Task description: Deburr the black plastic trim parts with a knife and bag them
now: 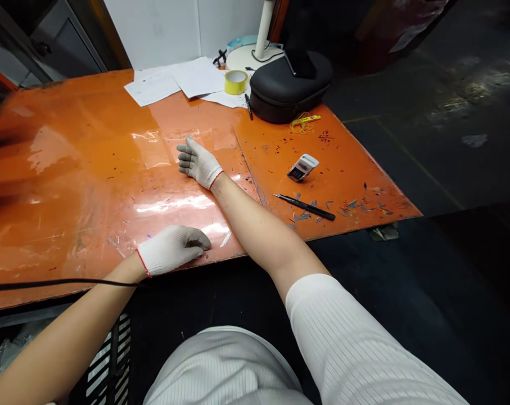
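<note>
Both my hands wear white knit gloves with grey fingers and red cuff edging. My right hand point(199, 162) is over the glossy middle of the orange table point(86, 152), fingers stretched to the left and thumb up; it holds nothing. Near the table's front edge rests my left hand point(173, 249), palm down with fingers loosely bent and thumb apart, and nothing shows in it. A thin white strip point(226, 239) lies just right of it. To the right of my right forearm are a black craft knife point(307, 207) and a small white-and-dark packet point(303, 167), standing tilted.
Grey slivers point(303, 216) are scattered around the knife. Farther back are a black zip case point(275, 90) with a phone point(300, 63) on it, yellow tape point(235, 82), a pen point(248, 107), papers point(153, 87) and a lamp base point(242, 58). A black cable point(61, 282) crosses my left wrist.
</note>
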Action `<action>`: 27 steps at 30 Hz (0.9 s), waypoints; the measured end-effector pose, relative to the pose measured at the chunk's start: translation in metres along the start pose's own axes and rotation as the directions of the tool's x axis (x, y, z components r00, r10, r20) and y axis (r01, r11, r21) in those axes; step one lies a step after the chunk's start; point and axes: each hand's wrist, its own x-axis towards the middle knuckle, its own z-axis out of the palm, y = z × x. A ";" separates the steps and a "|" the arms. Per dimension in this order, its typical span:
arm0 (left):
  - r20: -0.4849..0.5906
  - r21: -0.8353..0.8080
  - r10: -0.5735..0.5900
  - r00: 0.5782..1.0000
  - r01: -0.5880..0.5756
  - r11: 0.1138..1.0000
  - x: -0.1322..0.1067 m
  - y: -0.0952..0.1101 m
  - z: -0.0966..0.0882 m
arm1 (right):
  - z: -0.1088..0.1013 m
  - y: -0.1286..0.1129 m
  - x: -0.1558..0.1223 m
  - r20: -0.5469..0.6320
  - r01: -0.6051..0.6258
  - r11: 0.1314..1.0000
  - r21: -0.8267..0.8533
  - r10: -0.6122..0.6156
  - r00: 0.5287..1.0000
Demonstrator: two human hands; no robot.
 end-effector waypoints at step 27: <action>-0.179 0.542 0.674 0.717 -0.500 0.675 0.082 0.044 0.040 | 0.009 -0.003 -0.008 0.030 -0.027 0.998 -0.061 0.029 0.999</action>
